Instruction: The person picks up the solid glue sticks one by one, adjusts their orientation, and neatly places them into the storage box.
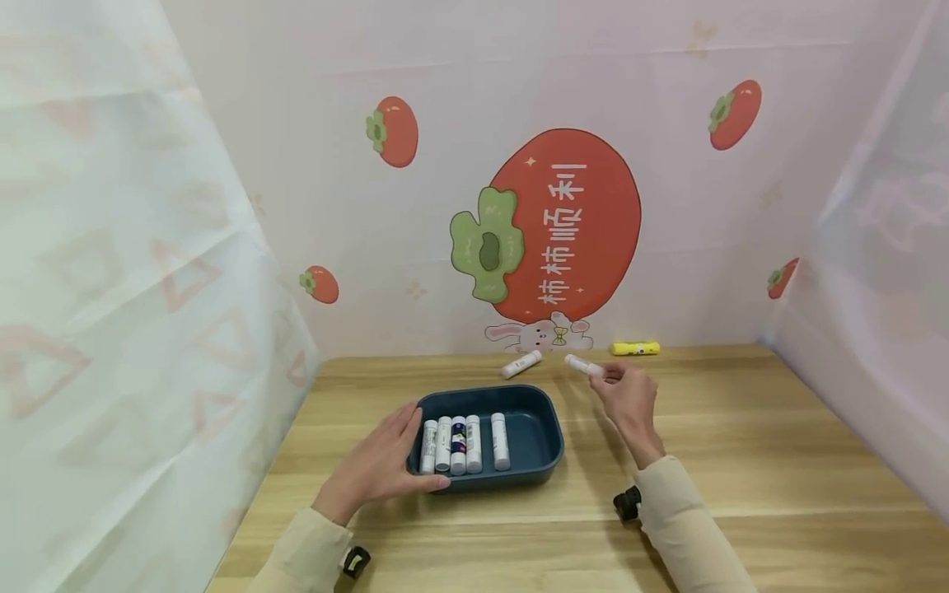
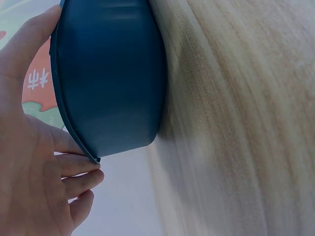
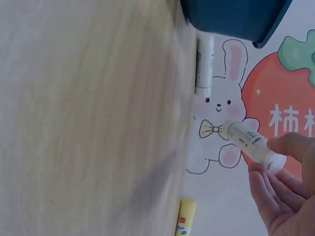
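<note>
A dark blue rectangular box (image 1: 544, 461) holds several glue sticks lying side by side, mostly white, one with a dark blue label (image 1: 459, 438). My left hand (image 1: 381, 461) spans the box's left end, thumb along the front rim and fingers by the left wall; the left wrist view shows them right at the rim. Between thumb and fingers my right hand (image 1: 626, 403) pinches one end of a white glue stick (image 3: 248, 140), which is held raised and points away to the left. Another white glue stick (image 1: 522, 364) lies on the table behind the box.
A yellow glue stick (image 1: 634, 348) lies near the back wall, beyond my right hand. The wooden table (image 1: 726, 436) is bounded by a pale printed sheet (image 1: 415, 247) behind and hanging sheets on both sides.
</note>
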A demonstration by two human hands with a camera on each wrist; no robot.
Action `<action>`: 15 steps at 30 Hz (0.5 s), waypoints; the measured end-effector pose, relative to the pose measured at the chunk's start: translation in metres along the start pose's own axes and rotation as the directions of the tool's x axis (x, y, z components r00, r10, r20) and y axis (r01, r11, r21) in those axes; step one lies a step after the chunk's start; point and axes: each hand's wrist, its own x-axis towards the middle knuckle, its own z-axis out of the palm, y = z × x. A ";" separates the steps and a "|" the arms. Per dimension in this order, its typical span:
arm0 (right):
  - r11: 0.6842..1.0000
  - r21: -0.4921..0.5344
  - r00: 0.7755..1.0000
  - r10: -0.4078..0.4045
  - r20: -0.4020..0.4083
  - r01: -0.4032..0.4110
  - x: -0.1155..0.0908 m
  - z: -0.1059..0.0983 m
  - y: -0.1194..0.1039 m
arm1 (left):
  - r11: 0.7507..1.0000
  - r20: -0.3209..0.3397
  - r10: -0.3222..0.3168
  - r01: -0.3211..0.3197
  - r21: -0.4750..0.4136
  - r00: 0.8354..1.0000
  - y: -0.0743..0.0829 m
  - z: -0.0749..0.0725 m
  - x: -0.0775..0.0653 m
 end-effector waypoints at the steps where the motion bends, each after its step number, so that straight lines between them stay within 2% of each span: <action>1: 1.000 0.002 1.000 -0.005 0.003 0.005 0.000 0.001 -0.001 | 1.000 0.002 -0.005 0.005 0.001 1.000 0.000 0.000 -0.001; 4: 1.000 0.009 1.000 -0.025 0.007 0.025 -0.002 0.001 -0.004 | 1.000 0.007 -0.012 0.012 0.009 1.000 0.000 0.001 -0.001; 11: 0.995 -0.010 0.994 -0.102 -0.048 0.102 -0.005 0.000 -0.007 | 1.000 0.004 0.018 -0.018 -0.004 1.000 0.003 0.001 0.001; 15: 0.990 -0.006 0.989 -0.143 -0.048 0.143 -0.006 0.003 -0.014 | 1.000 0.009 -0.001 0.001 0.005 1.000 0.003 0.000 -0.001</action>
